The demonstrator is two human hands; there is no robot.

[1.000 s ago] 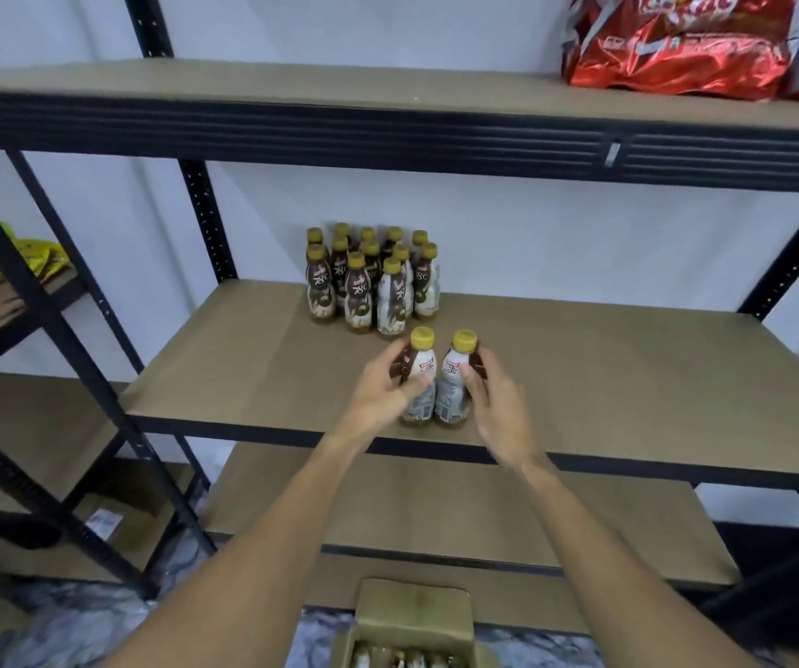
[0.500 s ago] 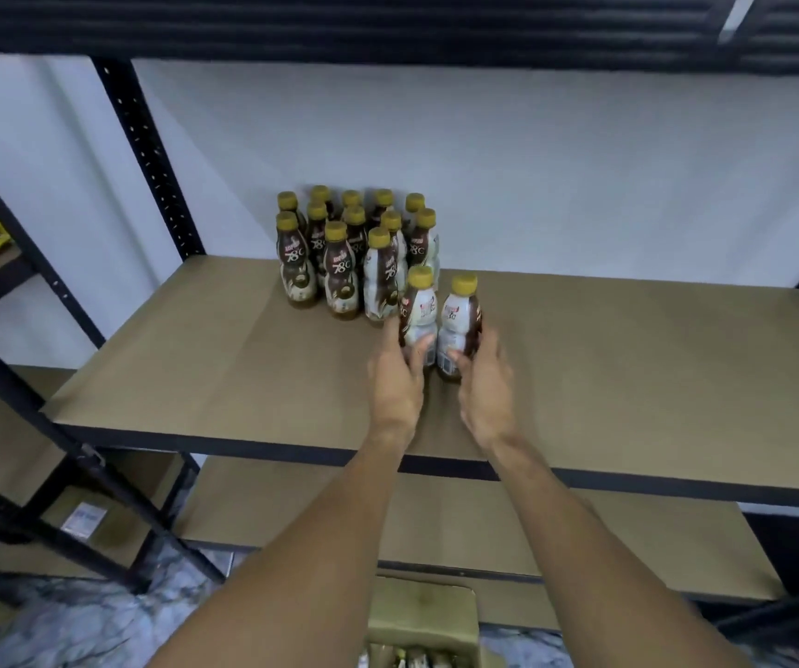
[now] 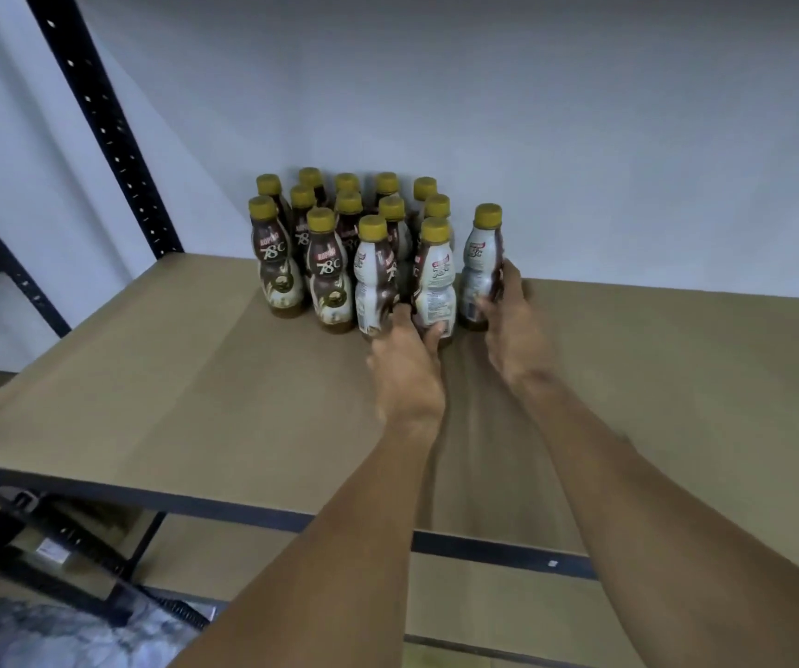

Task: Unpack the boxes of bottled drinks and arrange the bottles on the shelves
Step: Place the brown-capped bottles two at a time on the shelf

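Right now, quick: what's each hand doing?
Left hand: grips the second bottle from the right, front row.
Right hand: grips the rightmost bottle.

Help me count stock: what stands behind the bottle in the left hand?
Two more gold-capped bottles stand behind the bottle in the left hand, only caps showing; their bodies are covered.

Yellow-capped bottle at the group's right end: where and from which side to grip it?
Round the lower body of the upright yellow-capped plastic bottle, from its free right side, as the right hand does; the neighbouring bottle in the left hand crowds its left.
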